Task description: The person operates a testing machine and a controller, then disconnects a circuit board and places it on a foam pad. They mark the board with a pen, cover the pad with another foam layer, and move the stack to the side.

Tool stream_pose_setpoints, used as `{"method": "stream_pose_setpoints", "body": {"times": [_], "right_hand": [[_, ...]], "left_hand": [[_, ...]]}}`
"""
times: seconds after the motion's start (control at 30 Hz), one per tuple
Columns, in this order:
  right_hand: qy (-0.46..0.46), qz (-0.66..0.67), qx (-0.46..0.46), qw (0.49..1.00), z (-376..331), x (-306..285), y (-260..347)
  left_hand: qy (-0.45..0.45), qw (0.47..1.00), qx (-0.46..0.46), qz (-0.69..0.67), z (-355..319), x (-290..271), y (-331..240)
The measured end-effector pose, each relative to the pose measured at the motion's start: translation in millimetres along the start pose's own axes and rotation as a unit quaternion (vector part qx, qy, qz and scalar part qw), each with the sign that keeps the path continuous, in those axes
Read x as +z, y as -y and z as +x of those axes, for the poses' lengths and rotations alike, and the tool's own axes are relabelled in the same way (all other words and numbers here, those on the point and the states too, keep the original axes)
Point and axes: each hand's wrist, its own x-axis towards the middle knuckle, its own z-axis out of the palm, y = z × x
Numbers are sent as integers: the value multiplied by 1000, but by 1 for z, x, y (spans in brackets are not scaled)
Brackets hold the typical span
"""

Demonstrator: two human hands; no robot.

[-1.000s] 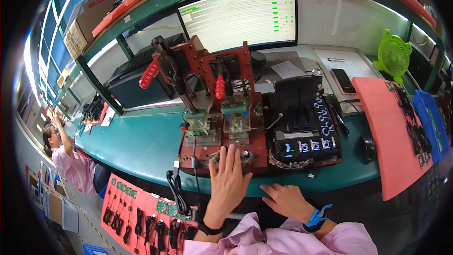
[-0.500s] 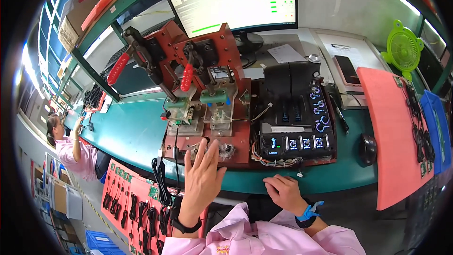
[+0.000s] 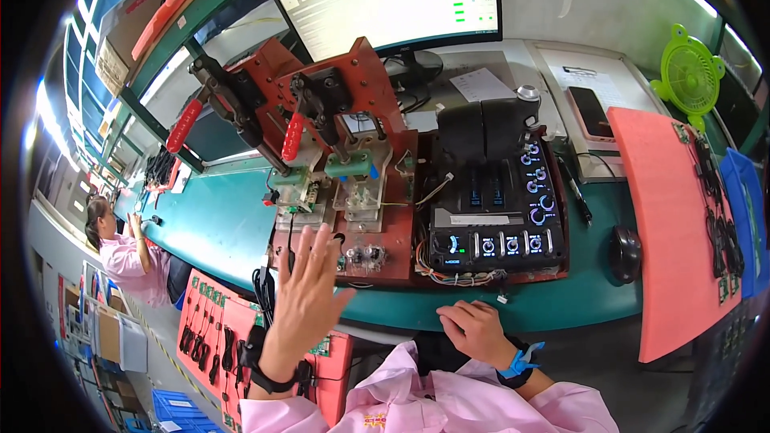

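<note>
My left hand [image 3: 303,298] is open, its fingers stretched out over the front edge of a red test fixture [image 3: 393,263]. The fingers hold nothing. Behind it, two toggle clamps with red handles [image 3: 293,138] stand over green press blocks [image 3: 351,163] and clear plates. A small circuit board [image 3: 314,192] sits under the left clamp, with a black cable running forward. My right hand [image 3: 475,330] rests at the bench's front edge, fingers curled in and nothing seen in them. Beyond it is a black control panel [image 3: 493,220] with lit knobs and levers.
A bright monitor [image 3: 393,4] stands behind the fixture. To the right are a black mouse [image 3: 625,254], a pen [image 3: 579,202], a phone [image 3: 591,112], a green fan [image 3: 690,76] and a pink foam board [image 3: 658,232]. Another foam board [image 3: 210,345] with cabled boards lies left. A co-worker [image 3: 120,248] sits far left.
My left hand has shifted left along the fixture's front, fingers still spread. My right hand has stayed at the bench edge. The view has turned slightly, and the co-worker's raised hand has come down.
</note>
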Motion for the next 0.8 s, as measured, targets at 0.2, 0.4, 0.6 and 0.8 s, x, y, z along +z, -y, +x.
{"method": "stream_pose_setpoints", "body": {"times": [0.2, 0.4, 0.6, 0.8], "right_hand": [[-7, -5, -9, 1000, -1, 0, 0], [-2, 17, -26, 1000, 0, -1, -2], [4, 15, -25, 1000, 1, -1, -5], [7, -7, -15, 1000, 1, 1, 1]], "left_hand": [[7, 998, 25, -54, 12, 20, -25], [2, 998, -9, -62, 16, 19, -12], [-11, 999, 22, -43, 12, 21, -11], [-22, 999, -14, -40, 8, 24, -12]]}}
